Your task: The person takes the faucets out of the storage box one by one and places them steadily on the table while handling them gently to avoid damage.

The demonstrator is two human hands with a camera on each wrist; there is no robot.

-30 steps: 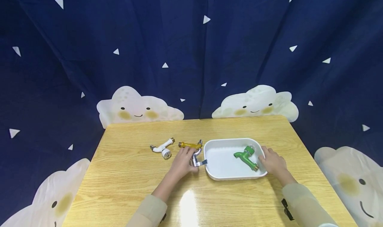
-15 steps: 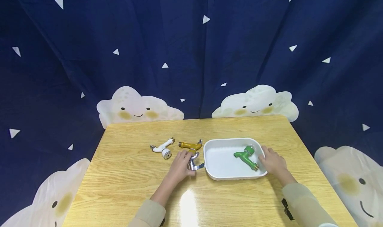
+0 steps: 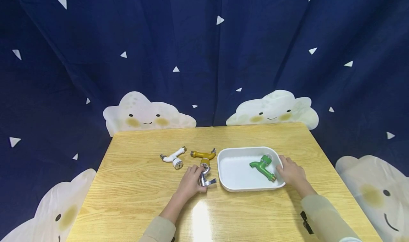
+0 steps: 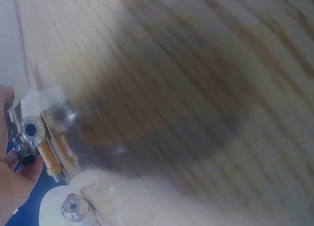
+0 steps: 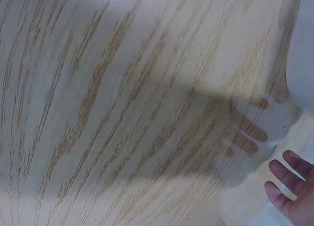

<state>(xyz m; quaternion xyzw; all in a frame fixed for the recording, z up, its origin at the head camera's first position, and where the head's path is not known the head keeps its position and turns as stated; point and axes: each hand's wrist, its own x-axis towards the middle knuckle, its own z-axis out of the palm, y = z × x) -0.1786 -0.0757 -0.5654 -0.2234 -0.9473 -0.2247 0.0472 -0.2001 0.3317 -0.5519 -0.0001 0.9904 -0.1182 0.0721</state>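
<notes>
My left hand (image 3: pixel 190 181) grips a chrome faucet (image 3: pixel 204 180) by its body, just left of the white tray (image 3: pixel 220 176). In the left wrist view the faucet (image 4: pixel 15 120) sits between thumb and fingers at the left edge. Behind it lies a yellow faucet (image 3: pixel 202 155), with a white faucet (image 3: pixel 173 158) farther left. A green faucet (image 3: pixel 262 168) lies inside the tray at its right end. My right hand (image 3: pixel 292 172) holds that end, thumb over the rim. In the right wrist view several fingers (image 5: pixel 282 174) of it are loosely extended near the tray.
The wooden table (image 3: pixel 134 199) reflects a bright patch of light near its front. A dark blue curtain (image 3: pixel 198 57) with clouds and triangles hangs behind and beside it.
My left hand has drawn the chrome faucet towards me and slightly left, away from the tray and the yellow faucet. The right hand and tray have stayed put.
</notes>
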